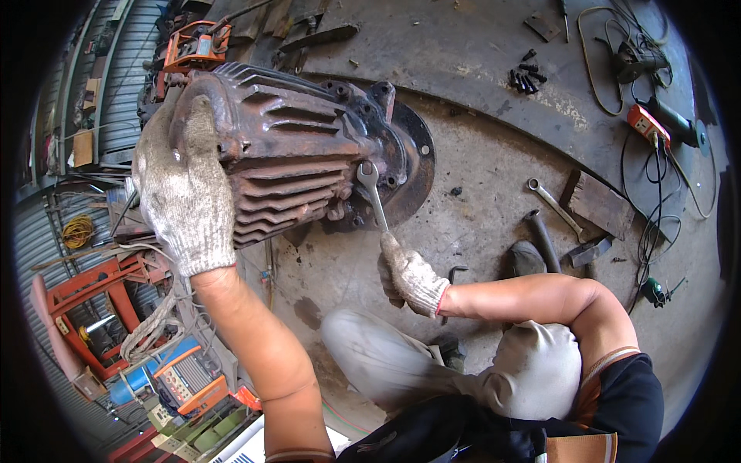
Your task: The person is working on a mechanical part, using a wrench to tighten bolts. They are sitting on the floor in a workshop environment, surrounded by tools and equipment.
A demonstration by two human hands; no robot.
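Observation:
A rusty finned motor housing [293, 154] lies on the concrete floor with its round flange [421, 158] at the right end. My left hand [185, 185], in a grey knit glove, rests flat on the housing's left end. My right hand [409, 274], also gloved, grips the lower end of a silver open-ended wrench [372, 193]. The wrench's jaw sits on a bolt at the flange end of the housing. My knees show below the hands.
A second wrench [554, 207], a dark bar [544, 239] and metal blocks [598, 204] lie on the floor at right. Black bolts [526, 77], an angle grinder [675, 122] and cables sit farther right. Orange welding machines [189, 382] and a red frame [93, 301] stand at left.

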